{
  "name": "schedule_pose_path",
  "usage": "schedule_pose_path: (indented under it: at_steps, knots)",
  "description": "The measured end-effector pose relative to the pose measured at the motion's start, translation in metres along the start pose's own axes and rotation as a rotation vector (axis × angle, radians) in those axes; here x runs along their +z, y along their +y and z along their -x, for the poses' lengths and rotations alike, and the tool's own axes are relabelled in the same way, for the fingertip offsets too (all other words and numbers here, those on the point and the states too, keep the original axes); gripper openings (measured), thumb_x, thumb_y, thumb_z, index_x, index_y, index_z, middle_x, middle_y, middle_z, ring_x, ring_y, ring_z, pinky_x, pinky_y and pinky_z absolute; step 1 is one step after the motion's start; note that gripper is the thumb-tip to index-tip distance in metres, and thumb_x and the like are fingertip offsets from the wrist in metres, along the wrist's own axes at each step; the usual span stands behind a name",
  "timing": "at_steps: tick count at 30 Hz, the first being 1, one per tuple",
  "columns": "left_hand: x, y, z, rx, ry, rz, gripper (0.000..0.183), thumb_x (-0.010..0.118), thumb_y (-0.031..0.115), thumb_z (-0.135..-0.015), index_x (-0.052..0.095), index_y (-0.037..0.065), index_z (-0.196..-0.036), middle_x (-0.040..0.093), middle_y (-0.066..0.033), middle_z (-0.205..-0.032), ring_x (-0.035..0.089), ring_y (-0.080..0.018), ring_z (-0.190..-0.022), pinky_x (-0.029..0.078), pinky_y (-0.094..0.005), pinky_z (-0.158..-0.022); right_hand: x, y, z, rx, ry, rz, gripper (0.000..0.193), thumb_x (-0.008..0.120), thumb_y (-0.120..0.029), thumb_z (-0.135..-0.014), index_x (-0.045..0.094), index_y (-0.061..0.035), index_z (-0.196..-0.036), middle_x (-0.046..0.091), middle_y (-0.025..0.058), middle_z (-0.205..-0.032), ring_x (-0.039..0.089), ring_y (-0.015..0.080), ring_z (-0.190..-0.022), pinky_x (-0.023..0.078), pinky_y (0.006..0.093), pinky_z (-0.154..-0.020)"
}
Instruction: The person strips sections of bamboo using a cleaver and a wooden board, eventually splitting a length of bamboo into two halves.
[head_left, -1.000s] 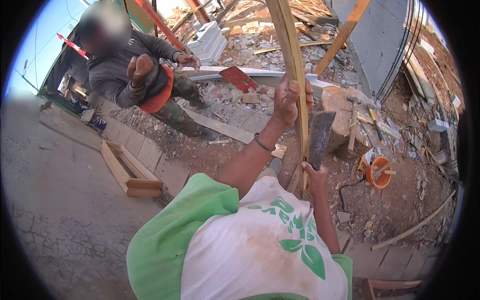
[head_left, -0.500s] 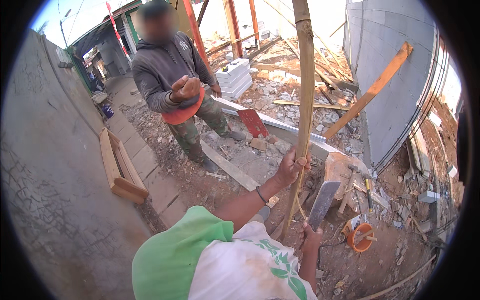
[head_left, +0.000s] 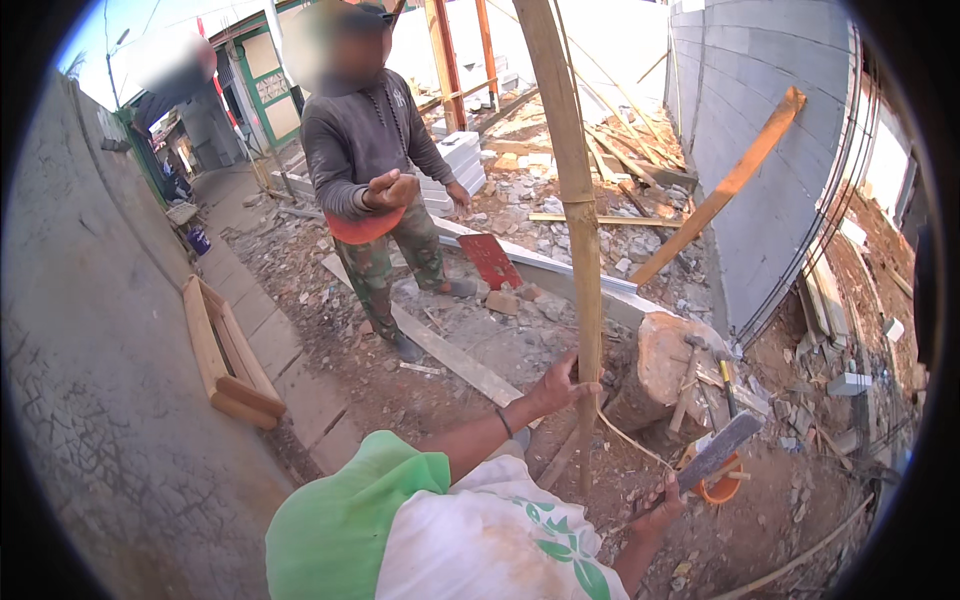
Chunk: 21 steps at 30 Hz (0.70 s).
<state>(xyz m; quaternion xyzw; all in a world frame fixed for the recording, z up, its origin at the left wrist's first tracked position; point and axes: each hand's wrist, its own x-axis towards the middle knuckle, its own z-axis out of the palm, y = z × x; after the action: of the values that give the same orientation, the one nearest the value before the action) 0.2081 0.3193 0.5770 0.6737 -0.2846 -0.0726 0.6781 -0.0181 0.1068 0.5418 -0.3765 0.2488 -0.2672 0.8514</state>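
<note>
My left hand (head_left: 562, 386) is wrapped round a long bamboo pole (head_left: 577, 220), which stands nearly upright in front of me with its lower end near the ground. In my right hand (head_left: 658, 506) is a machete (head_left: 722, 448) with a broad grey blade, pointing up and to the right, away from the pole. A thin pale strip (head_left: 634, 437) curves from the pole's lower part to my right hand. Whether it is still joined to the pole, or pinched by the fingers, is too small to tell.
A co-worker (head_left: 365, 170) stands ahead on the left, one hand raised. To my right are a tree stump (head_left: 665, 365) with a hammer (head_left: 687, 385) on it and an orange bucket (head_left: 718, 487). A wooden frame (head_left: 230, 350) leans by the left wall; a plank (head_left: 725, 185) leans on the block wall.
My right hand and the machete have swung right and away from the pole, and the thin strip now stretches out between them. My left hand still grips the pole, slightly lower in view.
</note>
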Motion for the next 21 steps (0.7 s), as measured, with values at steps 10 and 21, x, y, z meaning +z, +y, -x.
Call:
schedule_pose_path:
  at_steps: [10,21]
  knots:
    - [0.010,-0.026,-0.001,0.032,-0.081,-0.240,0.049,0.078,0.018,-0.075,0.052,0.000,-0.112,0.064,-0.0071,-0.100,0.061,-0.0161,-0.097,0.049,-0.0326,-0.088,0.001,-0.013,0.001,-0.041,0.049,-0.054,0.016,0.065,-0.016,-0.085,0.051,-0.0100,-0.081,0.049,-0.0013,-0.061,0.047,0.0071,-0.046,0.036,0.0194,-0.036]
    - [0.011,-0.094,-0.002,-0.140,-0.128,-0.059,0.052,0.082,0.021,-0.072,0.052,0.000,-0.110,0.064,-0.0099,-0.099,0.064,-0.0182,-0.091,0.052,-0.0308,-0.082,-0.015,-0.021,-0.016,0.018,0.204,-0.257,0.015,0.069,-0.016,-0.083,0.056,-0.0081,-0.086,0.050,-0.0011,-0.063,0.046,0.0077,-0.049,0.033,0.0210,-0.037]
